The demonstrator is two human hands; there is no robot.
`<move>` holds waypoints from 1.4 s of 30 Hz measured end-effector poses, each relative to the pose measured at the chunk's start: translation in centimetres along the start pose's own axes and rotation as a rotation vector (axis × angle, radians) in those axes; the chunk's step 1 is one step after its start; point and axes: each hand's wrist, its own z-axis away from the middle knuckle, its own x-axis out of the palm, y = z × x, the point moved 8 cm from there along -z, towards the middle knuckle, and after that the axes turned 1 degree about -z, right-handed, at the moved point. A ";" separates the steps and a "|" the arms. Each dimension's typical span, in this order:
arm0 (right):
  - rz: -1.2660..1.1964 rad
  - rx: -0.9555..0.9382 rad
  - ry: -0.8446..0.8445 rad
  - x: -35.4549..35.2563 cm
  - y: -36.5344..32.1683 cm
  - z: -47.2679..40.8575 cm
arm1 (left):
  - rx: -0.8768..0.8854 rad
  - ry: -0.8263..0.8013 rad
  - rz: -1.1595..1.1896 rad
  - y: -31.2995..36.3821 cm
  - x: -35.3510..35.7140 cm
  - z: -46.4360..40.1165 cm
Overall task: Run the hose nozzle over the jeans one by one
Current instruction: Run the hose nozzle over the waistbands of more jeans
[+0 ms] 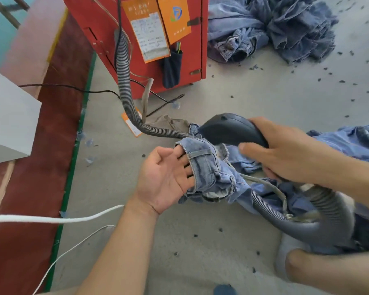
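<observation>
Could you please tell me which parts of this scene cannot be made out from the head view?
- Left hand: fingertips hidden inside the jeans.
- Nozzle: mouth hidden by denim and its own body.
- Right hand: palm side unseen.
- Labels on the red machine: print too small and blurred.
- Jeans pile: cut by the top edge.

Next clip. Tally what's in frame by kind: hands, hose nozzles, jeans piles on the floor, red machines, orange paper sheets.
Hands: 2, left hand and right hand
Hose nozzles: 1, nozzle
Jeans piles: 2, far pile and near pile
Red machines: 1, machine
Orange paper sheets: 3, two on the machine, one on the floor
Total: 9
</observation>
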 end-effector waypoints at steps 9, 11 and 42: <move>0.114 -0.064 -0.046 1.5 -1.7 -0.1 | -0.044 0.007 -0.005 -0.2 0.6 0.0; 0.055 -0.029 -0.018 0.5 -1.1 -0.2 | -0.018 0.008 -0.004 0.1 0.6 -0.1; 0.124 -0.063 0.135 1.4 -2.6 -6.6 | 0.007 0.058 -0.356 1.1 4.7 -1.5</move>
